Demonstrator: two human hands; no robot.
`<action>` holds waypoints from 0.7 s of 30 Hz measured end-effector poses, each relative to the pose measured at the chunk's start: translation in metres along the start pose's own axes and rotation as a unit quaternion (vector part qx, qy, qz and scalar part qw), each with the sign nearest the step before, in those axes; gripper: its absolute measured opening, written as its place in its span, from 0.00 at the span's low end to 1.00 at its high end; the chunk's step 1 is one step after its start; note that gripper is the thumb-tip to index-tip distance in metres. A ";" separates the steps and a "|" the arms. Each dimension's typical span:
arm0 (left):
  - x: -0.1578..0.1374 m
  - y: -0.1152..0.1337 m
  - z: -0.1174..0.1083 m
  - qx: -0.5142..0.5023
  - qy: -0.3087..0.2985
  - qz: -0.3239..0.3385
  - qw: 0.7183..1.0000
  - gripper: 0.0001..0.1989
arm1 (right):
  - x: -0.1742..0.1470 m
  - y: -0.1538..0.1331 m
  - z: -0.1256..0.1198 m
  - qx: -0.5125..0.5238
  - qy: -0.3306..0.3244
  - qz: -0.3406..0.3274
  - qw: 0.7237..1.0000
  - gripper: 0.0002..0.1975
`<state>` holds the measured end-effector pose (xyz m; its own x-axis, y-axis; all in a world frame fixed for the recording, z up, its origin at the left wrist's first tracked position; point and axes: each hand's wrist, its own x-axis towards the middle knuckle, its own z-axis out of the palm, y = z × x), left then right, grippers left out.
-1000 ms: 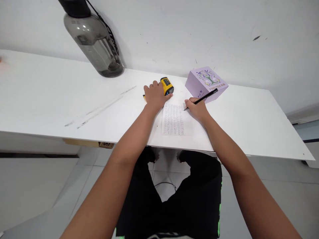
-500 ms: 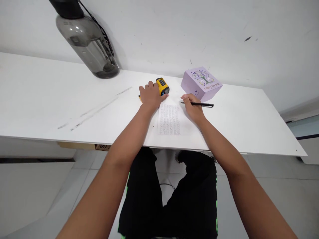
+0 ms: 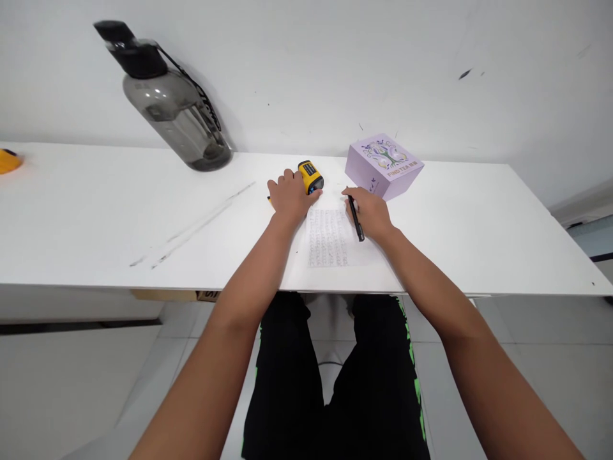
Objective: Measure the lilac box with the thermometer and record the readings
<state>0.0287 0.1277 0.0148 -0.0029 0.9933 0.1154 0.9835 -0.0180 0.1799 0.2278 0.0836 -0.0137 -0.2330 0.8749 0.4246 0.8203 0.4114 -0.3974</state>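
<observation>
My left hand (image 3: 290,195) is closed over a yellow-and-black handheld device (image 3: 312,177), which rests on the white table. Its right end, with a dark face and blue spots, shows past my fingers; the rest is mostly covered. In my right hand (image 3: 373,209) is a slim black pen (image 3: 357,222), its thicker end pointing down toward me. A sheet of paper (image 3: 327,237) filled with rows of small writing lies between my forearms, its upper right part beneath my right hand. Just beyond that hand sits a lilac tea box (image 3: 385,165) with a printed top.
A large grey see-through water bottle (image 3: 179,115) with a black lid stands at the back left against the wall. An orange-yellow object (image 3: 8,161) shows at the left edge. Dark smudges mark the white table (image 3: 460,236). My legs are below its front edge.
The pen has swung in my right hand from lying sideways to pointing down toward me. My left hand stays on the device. The view has shifted, bringing in the orange-yellow object.
</observation>
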 end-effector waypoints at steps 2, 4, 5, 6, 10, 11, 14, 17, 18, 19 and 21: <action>0.000 0.000 0.000 0.003 0.003 -0.002 1.000 0.30 | 0.000 -0.001 -0.001 -0.011 -0.008 0.010 1.000 0.19; -0.001 -0.001 0.000 0.001 0.007 0.000 1.000 0.30 | 0.001 -0.002 0.000 -0.024 -0.011 0.019 0.999 0.20; -0.001 -0.001 0.000 -0.002 0.007 0.002 1.000 0.30 | 0.001 -0.002 0.001 -0.028 -0.011 0.021 0.999 0.21; -0.002 -0.001 0.000 -0.006 0.007 0.004 1.000 0.30 | 0.002 -0.002 0.002 -0.031 -0.012 0.021 0.999 0.21; -0.003 -0.001 -0.001 -0.008 0.003 0.008 1.000 0.29 | 0.002 -0.004 0.003 -0.032 -0.025 0.013 0.999 0.22; -0.003 -0.001 0.000 -0.005 0.004 0.006 1.000 0.29 | 0.002 -0.004 0.003 -0.035 -0.031 0.011 0.999 0.22; -0.002 -0.001 0.000 0.003 0.007 0.001 1.000 0.29 | 0.001 -0.005 0.002 -0.047 -0.052 0.001 0.998 0.22; -0.002 -0.001 0.000 0.007 0.009 0.001 1.000 0.30 | 0.001 -0.007 0.000 -0.052 -0.067 -0.011 0.996 0.21; -0.002 0.000 0.000 0.008 0.009 0.001 1.000 0.30 | 0.001 -0.007 0.000 -0.052 -0.069 -0.012 0.996 0.21; -0.002 0.000 -0.001 0.009 0.008 0.000 1.000 0.30 | 0.001 -0.008 -0.001 -0.052 -0.071 -0.010 0.996 0.21; -0.003 0.000 -0.001 0.014 0.008 -0.002 1.000 0.29 | 0.001 -0.007 -0.002 -0.048 -0.069 -0.002 0.996 0.20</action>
<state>0.0284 0.1247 0.0156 -0.0098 0.9915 0.1299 0.9880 -0.0104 0.1540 0.2226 0.0815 -0.0089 -0.3004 0.9032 0.3067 0.8636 0.3940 -0.3146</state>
